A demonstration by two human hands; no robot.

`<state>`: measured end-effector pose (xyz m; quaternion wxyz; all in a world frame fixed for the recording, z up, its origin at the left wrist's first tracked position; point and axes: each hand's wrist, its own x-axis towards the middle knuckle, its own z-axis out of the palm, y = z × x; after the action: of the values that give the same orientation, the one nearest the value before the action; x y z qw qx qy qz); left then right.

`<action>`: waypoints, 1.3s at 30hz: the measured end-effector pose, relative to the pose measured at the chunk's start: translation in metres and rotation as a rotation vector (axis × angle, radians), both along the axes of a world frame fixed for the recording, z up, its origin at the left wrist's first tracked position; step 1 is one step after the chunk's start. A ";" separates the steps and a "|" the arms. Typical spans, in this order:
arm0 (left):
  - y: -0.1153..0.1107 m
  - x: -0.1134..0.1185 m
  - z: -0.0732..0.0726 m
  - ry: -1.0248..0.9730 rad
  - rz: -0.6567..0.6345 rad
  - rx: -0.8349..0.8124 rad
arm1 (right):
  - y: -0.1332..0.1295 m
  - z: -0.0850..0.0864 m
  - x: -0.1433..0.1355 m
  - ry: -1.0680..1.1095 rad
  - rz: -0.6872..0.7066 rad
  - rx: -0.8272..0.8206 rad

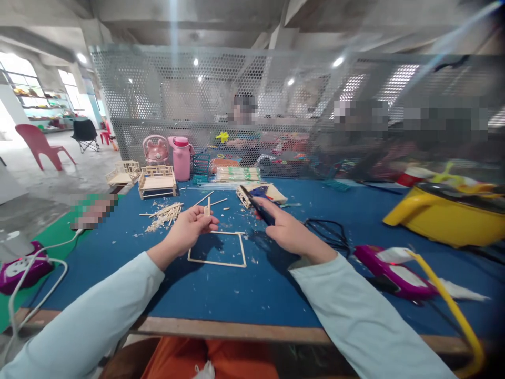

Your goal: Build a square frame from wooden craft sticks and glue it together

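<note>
My left hand [193, 226] pinches a few short pale wooden sticks [208, 207], held upright above the blue table. To the right, my right hand [286, 229] is wrapped round a dark tool [258, 210], whose thin end points up and to the left; the tool's exact kind is hard to make out. Below and between the hands, a rectangular frame of thin sticks [243, 250] lies flat on the blue tabletop [221, 295]. A pile of loose sticks [168, 216] is left of my left hand.
Small wooden furniture models [158, 181] and a pink bottle [182, 160] stand at the back left. Behind is a perforated metal screen [177, 100]. A yellow pot [445, 216], a purple power strip [398, 273] and cables are on the right. A person sits beyond the screen.
</note>
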<state>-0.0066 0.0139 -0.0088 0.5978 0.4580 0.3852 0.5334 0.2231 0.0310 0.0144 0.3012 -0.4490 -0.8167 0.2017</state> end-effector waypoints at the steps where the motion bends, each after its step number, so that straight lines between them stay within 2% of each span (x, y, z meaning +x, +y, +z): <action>1: -0.001 0.001 0.001 0.011 -0.003 -0.014 | -0.001 0.001 0.000 -0.090 0.006 0.006; 4: -0.003 0.003 0.003 0.049 -0.017 -0.055 | -0.006 0.002 -0.003 -0.304 0.058 -0.007; 8: -0.005 0.004 0.003 0.102 -0.045 -0.095 | -0.010 -0.002 -0.010 -0.398 0.119 0.007; 16: -0.005 0.005 -0.002 0.131 -0.160 -0.045 | -0.010 -0.005 -0.017 -0.391 0.169 0.066; 23: -0.005 0.003 -0.003 0.123 -0.175 -0.016 | -0.009 -0.007 -0.016 -0.374 0.203 0.108; 31: -0.004 0.000 0.000 0.075 -0.241 -0.030 | -0.013 -0.004 -0.022 -0.270 0.224 0.039; 36: -0.003 -0.001 -0.002 0.054 -0.189 -0.086 | -0.014 -0.008 -0.026 -0.242 0.131 0.075; 39: -0.004 -0.001 -0.004 0.069 -0.168 -0.022 | -0.013 -0.012 -0.028 -0.238 0.122 0.101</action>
<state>-0.0079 0.0099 -0.0124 0.6318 0.5001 0.3716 0.4612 0.1956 0.0183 0.0027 0.2117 -0.4035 -0.8815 0.1236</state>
